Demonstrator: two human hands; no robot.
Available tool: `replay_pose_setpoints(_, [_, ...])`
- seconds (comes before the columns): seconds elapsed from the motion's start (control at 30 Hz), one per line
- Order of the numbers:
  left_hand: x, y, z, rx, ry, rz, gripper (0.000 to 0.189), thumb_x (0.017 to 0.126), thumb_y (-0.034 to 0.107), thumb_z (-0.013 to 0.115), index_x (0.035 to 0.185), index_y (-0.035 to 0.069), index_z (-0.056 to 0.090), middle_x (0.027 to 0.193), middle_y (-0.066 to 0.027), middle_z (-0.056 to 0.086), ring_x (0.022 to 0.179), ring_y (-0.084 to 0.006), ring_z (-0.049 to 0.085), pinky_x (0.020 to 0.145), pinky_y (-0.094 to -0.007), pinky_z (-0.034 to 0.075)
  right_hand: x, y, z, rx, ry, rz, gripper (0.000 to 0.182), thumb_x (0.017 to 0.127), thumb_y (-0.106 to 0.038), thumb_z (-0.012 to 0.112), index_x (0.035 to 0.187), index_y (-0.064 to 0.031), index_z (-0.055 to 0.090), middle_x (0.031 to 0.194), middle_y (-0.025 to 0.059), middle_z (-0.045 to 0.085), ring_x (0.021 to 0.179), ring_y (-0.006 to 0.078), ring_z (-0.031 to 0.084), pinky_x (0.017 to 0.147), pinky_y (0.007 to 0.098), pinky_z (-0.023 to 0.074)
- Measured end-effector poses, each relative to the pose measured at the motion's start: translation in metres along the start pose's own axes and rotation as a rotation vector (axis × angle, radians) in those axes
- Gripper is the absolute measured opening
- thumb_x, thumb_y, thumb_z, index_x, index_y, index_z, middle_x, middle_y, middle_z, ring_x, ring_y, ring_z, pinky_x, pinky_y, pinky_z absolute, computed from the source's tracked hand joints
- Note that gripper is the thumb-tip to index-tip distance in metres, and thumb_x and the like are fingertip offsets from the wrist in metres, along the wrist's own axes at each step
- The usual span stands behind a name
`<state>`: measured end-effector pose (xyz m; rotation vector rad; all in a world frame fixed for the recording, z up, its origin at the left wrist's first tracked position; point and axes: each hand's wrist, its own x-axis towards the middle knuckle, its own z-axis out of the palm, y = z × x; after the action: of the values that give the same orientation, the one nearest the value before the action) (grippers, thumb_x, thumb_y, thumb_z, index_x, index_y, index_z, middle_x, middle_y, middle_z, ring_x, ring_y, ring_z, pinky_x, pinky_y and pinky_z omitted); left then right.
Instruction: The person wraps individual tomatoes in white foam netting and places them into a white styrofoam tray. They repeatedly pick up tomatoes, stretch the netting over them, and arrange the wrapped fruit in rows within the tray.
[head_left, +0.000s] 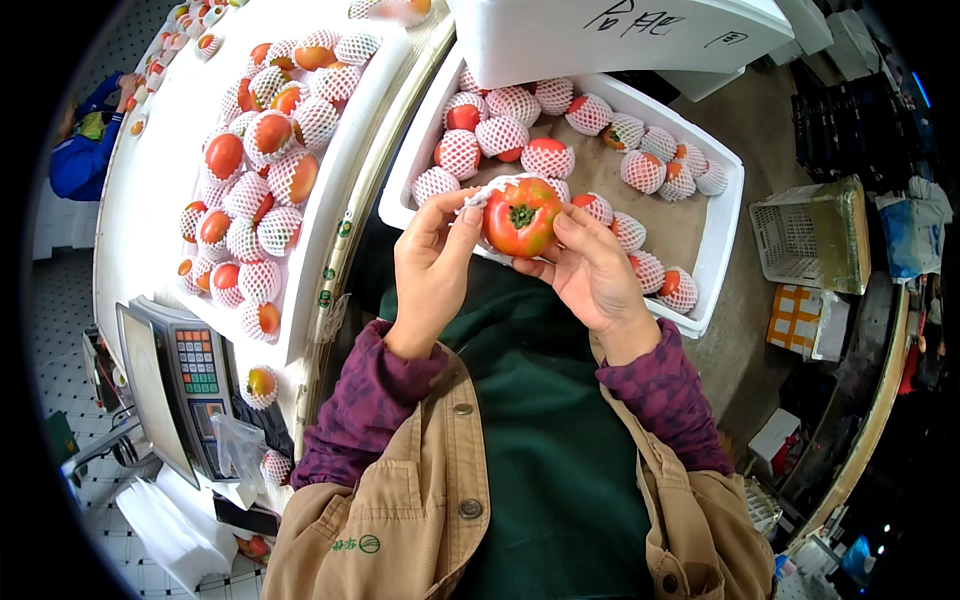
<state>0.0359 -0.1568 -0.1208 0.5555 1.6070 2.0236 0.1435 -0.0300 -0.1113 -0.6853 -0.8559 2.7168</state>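
Between my two hands is a red-orange tomato (520, 217) with its green stem end facing up at me. My left hand (439, 259) pinches a white foam net sleeve (491, 191), which is pushed to the tomato's left side. Fingers of my right hand (596, 270) support the tomato from its right and below. Beneath and beyond the hands lies a white foam box (731, 217) lined with brown material. Several net-wrapped tomatoes (502, 136) sit inside it, grouped at the left, along the near side and at the far right.
At left, net-wrapped tomatoes (270, 133) fill a white tray (375, 112) on the counter. A weighing scale (199, 360) stands nearer. Another white foam box (525, 37) overhangs the far side. A plastic crate (780, 232) stands right. Someone in blue (82, 157) is across the counter.
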Motion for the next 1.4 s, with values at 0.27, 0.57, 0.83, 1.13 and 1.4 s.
replay_pose_setpoints(0.27, [0.001, -0.002, 0.0, -0.064, -0.005, -0.017, 0.018, 0.092, 0.007, 0.052, 0.106, -0.004, 0.056, 0.096, -0.0033, 0.059, 0.086, -0.0051, 0.053, 0.076, -0.0195, 0.043, 0.002, -0.001, -0.006, 0.036, -0.022, 0.027, 0.036, 0.088, -0.017, 0.056, 0.118, 0.0011, 0.048, 0.11, 0.0115, 0.057, 0.099, 0.0217, 0.059, 0.083, 0.0374, 0.0506])
replay_pose_setpoints(0.57, [-0.003, -0.001, -0.001, 0.173, 0.09, -0.039, 0.019, 0.088, 0.007, 0.057, 0.104, -0.002, 0.056, 0.084, -0.0015, 0.059, 0.065, -0.003, 0.051, 0.055, -0.018, 0.042, 0.004, 0.008, -0.008, -0.067, -0.082, -0.007, 0.041, 0.086, -0.011, 0.057, 0.122, 0.0025, 0.044, 0.118, 0.0118, 0.052, 0.108, 0.0211, 0.054, 0.091, 0.0368, 0.046])
replay_pose_setpoints(0.83, [0.004, -0.013, -0.007, 0.262, 0.007, -0.004, 0.025, 0.087, 0.013, 0.057, 0.108, 0.0, 0.057, 0.099, -0.0081, 0.061, 0.088, -0.0143, 0.058, 0.076, -0.0277, 0.047, 0.01, 0.015, -0.012, -0.02, -0.002, 0.001, 0.037, 0.084, -0.007, 0.058, 0.117, 0.0013, 0.042, 0.114, 0.0129, 0.052, 0.105, 0.0248, 0.054, 0.091, 0.0416, 0.0457])
replay_pose_setpoints(1.13, [-0.001, 0.0, -0.005, 0.729, -0.11, 0.632, 0.027, 0.071, 0.002, 0.065, 0.098, 0.003, 0.061, 0.103, -0.0127, 0.059, 0.094, -0.0288, 0.059, 0.078, -0.0342, 0.048, 0.01, 0.026, -0.003, -0.277, -0.031, -0.03, 0.052, 0.074, 0.007, 0.062, 0.122, -0.0005, 0.043, 0.11, 0.0084, 0.052, 0.099, 0.0173, 0.054, 0.086, 0.0282, 0.0474])
replay_pose_setpoints(1.4, [0.002, 0.01, -0.006, 0.767, -0.082, 0.756, 0.027, 0.069, 0.005, 0.065, 0.095, 0.004, 0.06, 0.103, -0.0117, 0.058, 0.089, -0.0296, 0.059, 0.072, -0.0359, 0.05, 0.006, 0.018, -0.005, -0.002, 0.031, -0.08, 0.045, 0.075, 0.003, 0.053, 0.117, -0.0043, 0.04, 0.11, 0.0122, 0.053, 0.098, 0.0253, 0.056, 0.085, 0.0391, 0.0501])
